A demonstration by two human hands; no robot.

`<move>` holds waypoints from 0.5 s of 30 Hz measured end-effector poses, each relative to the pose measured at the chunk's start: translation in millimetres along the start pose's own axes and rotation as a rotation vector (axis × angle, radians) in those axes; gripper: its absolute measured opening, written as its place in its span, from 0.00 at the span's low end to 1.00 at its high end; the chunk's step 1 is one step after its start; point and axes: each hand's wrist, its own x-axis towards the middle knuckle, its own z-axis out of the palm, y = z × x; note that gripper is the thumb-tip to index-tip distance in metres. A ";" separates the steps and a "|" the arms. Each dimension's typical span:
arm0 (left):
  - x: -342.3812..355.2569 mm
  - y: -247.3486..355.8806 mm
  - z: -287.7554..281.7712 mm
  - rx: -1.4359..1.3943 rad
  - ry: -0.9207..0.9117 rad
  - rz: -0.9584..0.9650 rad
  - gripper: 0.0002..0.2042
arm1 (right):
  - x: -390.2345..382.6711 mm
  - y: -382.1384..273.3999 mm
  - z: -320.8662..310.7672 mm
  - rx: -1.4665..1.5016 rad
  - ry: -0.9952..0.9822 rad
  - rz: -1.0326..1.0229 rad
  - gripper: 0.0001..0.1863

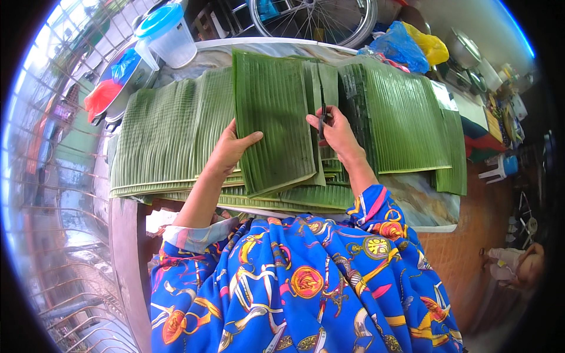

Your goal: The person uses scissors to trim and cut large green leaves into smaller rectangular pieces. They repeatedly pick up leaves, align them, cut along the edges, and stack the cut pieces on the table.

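Observation:
My left hand [235, 147] pinches the left edge of a squarish green banana leaf piece [273, 117], with the thumb on the front and the fingers behind it. This piece is raised over the other leaves, and at least one more sheet shows behind its right edge. In my right hand [341, 138] is a pair of scissors [322, 115] with dark handles, the blades pointing away from me beside the raised leaf. From here I cannot tell whether the blades are apart. Stacked banana leaves [159, 135] lie to the left, and more wide leaves [406, 123] spread to the right.
The marbled table [424, 203] lies under the leaves. At its far left stands a clear pitcher [170, 44] with a blue lid. Blue and yellow plastic bags [400, 47] sit at the far right. Beyond the table is a spoked wheel [312, 20]; a metal grille [41, 194] runs along the left.

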 end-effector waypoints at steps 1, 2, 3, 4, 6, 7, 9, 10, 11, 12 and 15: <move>-2.2 4.8 1.9 -0.011 -0.015 0.005 0.22 | -3.3 -1.5 -1.9 0.074 -0.021 -0.005 0.26; -4.1 9.1 4.2 -0.023 -0.028 0.010 0.22 | -7.3 -4.3 -3.7 0.148 -0.043 -0.011 0.25; -6.9 14.2 5.8 -0.046 -0.042 -0.004 0.21 | -17.3 -17.0 -5.2 0.171 -0.056 0.009 0.24; -4.9 14.1 6.5 -0.031 -0.036 -0.018 0.22 | -15.6 -11.1 -6.9 0.176 -0.024 -0.030 0.24; 2.4 8.9 6.0 0.000 -0.013 -0.046 0.23 | -8.8 8.7 -10.2 0.189 0.029 -0.107 0.24; 7.3 0.3 3.8 0.008 0.010 -0.091 0.24 | -9.5 9.5 -8.5 0.223 0.074 -0.057 0.24; 19.6 -25.9 1.2 0.023 0.054 -0.181 0.26 | -7.9 19.5 -7.2 0.167 0.082 -0.050 0.24; 21.7 -33.5 1.5 0.035 0.054 -0.179 0.26 | -5.9 22.6 -6.2 0.141 0.084 -0.049 0.24; 23.3 -40.7 1.2 0.047 0.055 -0.176 0.27 | -6.5 25.2 -4.8 0.134 0.082 0.004 0.24; 23.1 -40.9 5.3 0.058 0.048 -0.176 0.28 | -7.1 26.6 -4.2 0.148 0.095 0.015 0.26; 15.6 -29.8 12.1 0.053 0.055 -0.177 0.26 | -8.7 28.9 -1.5 0.181 0.121 0.014 0.28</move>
